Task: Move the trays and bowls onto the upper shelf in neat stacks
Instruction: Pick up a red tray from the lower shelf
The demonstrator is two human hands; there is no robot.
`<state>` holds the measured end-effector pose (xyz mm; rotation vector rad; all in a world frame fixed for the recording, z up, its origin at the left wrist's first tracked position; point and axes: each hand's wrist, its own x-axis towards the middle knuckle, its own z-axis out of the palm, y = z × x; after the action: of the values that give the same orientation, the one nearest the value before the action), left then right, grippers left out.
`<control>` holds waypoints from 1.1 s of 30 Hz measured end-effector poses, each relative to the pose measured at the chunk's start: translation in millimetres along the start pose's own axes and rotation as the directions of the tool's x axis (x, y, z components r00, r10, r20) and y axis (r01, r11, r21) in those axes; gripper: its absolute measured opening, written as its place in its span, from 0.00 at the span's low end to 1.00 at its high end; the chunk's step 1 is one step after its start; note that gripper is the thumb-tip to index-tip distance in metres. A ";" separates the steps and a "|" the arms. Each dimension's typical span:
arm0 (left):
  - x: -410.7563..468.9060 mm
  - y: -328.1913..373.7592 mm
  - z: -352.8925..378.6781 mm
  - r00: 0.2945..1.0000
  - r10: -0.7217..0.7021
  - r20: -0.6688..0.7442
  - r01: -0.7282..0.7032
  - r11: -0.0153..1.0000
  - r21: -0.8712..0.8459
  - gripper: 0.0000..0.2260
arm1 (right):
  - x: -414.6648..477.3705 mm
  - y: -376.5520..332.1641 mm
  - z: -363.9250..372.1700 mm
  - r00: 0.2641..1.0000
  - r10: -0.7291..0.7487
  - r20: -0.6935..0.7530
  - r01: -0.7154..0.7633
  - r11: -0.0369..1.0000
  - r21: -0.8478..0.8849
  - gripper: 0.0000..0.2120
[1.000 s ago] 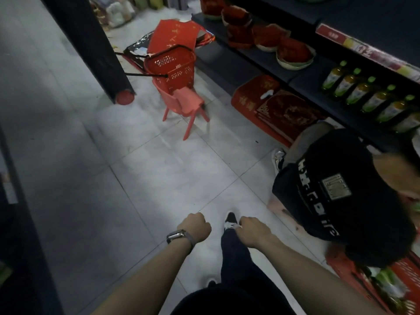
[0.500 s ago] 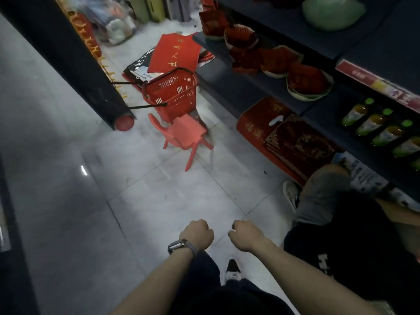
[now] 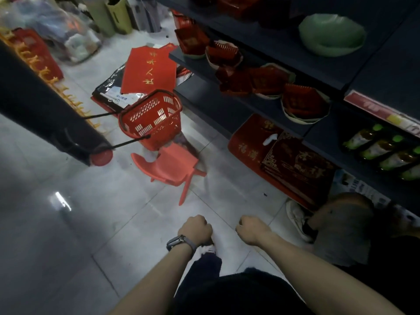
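Note:
Several red trays (image 3: 266, 81) lie jumbled in pale bowls (image 3: 304, 114) along a dark lower shelf (image 3: 204, 96) on the right. On the shelf above (image 3: 272, 39) sits a light green bowl (image 3: 331, 35) beside more red trays (image 3: 236, 5). My left hand (image 3: 195, 229), with a watch on its wrist, and my right hand (image 3: 252, 228) are both curled into fists over the floor, holding nothing, well short of the shelves.
A red shopping basket (image 3: 154, 119) rests on a tipped red plastic chair (image 3: 172, 167) ahead. Red boxes (image 3: 293, 162) lean under the shelf. A crouching person (image 3: 345, 228) is at the right. Green-capped bottles (image 3: 384, 148) fill the right shelf. A dark shelf end (image 3: 45, 110) stands left.
The view has moved forward and tilted up, so the upper shelf with the green bowl now shows. The crouching person has slid toward the lower right. Both fists stay closed.

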<state>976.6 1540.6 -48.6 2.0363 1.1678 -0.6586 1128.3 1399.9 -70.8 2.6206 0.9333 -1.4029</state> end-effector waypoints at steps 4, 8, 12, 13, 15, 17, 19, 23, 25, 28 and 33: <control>45.9 7.0 -43.8 0.999 0.031 0.035 -0.032 0.999 0.029 0.11 | 32.6 -31.5 -35.9 0.999 0.029 -0.035 -0.027 0.999 0.046 0.18; 84.9 24.4 -76.9 0.996 0.043 0.075 -0.048 0.997 0.064 0.11 | 62.3 -47.0 -67.0 0.999 0.042 -0.030 -0.040 0.996 0.084 0.17; 128.2 50.3 -99.2 0.994 0.057 0.098 -0.065 0.994 0.088 0.10 | 100.6 -48.0 -102.7 0.998 0.059 -0.034 -0.055 0.993 0.109 0.19; 140.0 57.1 -103.9 0.993 0.058 0.101 -0.067 0.994 0.091 0.10 | 111.1 -47.8 -113.5 0.997 0.064 -0.033 -0.060 0.992 0.111 0.20; 163.7 73.5 -115.5 0.992 0.053 0.113 -0.064 0.993 0.097 0.09 | 135.5 -46.3 -136.9 0.997 0.074 -0.033 -0.069 0.990 0.123 0.19; 188.4 90.7 -128.3 0.990 0.048 0.131 -0.062 0.993 0.102 0.08 | 160.7 -44.1 -163.2 0.997 0.068 -0.027 -0.063 0.989 0.130 0.18; 212.1 110.1 -145.1 0.989 0.041 0.140 -0.057 0.992 0.116 0.07 | 184.8 -41.7 -191.8 0.998 0.059 -0.016 -0.056 0.989 0.136 0.17; 257.8 157.6 -185.4 0.992 0.029 0.122 -0.043 0.993 0.111 0.13 | 228.5 -35.4 -258.2 0.998 0.059 -0.009 -0.057 0.986 0.160 0.19; 277.8 182.8 -204.4 0.992 0.042 0.121 -0.059 0.989 0.133 0.10 | 246.9 -33.4 -292.3 0.999 0.041 -0.012 -0.039 0.984 0.173 0.20; 309.3 215.5 -230.7 0.995 0.063 0.078 -0.073 0.989 0.130 0.11 | 273.4 -34.9 -340.5 0.999 0.014 -0.031 -0.008 0.984 0.177 0.21; 331.7 259.4 -281.6 0.997 0.074 0.014 -0.075 0.993 0.095 0.17 | 309.5 -49.9 -391.1 0.998 -0.057 -0.036 0.063 0.976 0.209 0.18</control>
<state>1384.5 1840.0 -23.8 2.1431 1.0668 -0.6998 1524.2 1707.2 -62.8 2.7925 0.9225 -1.5619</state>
